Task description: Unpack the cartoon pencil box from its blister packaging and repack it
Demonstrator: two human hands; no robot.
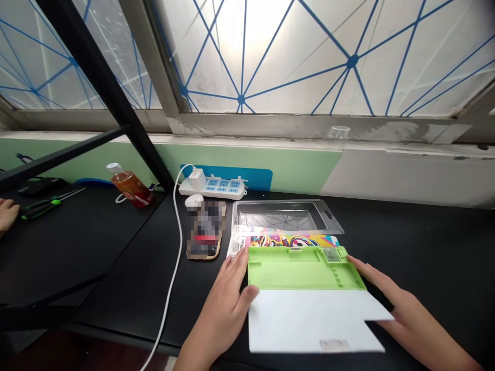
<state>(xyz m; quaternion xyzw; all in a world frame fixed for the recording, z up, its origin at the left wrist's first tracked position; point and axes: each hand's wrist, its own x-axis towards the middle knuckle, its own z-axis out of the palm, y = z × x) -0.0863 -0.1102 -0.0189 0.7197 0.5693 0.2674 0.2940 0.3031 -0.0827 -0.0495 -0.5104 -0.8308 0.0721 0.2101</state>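
A light green plastic pencil case (294, 274) lies open in front of me, its white lid (309, 322) folded down towards me. Shallow compartments and a small clear window show inside the green tray. My left hand (232, 299) grips the left side, thumb by the hinge line and fingers along the tray's edge. On the opposite side, my right hand (386, 288) holds the case with its fingers at the upper right corner; part of this hand is hidden behind the lid. Just beyond the case are a colourful printed card (294, 241) and a clear plastic blister tray (336, 222).
A phone (207, 229), a white power strip (228, 192) with a plugged-in charger (197, 178) and a white cable (176, 257) lie to the left. Farther left stand a drink bottle (131, 185), a green-black screwdriver (42, 207) and another person's hand (7, 214). A black frame post (116, 103) rises there.
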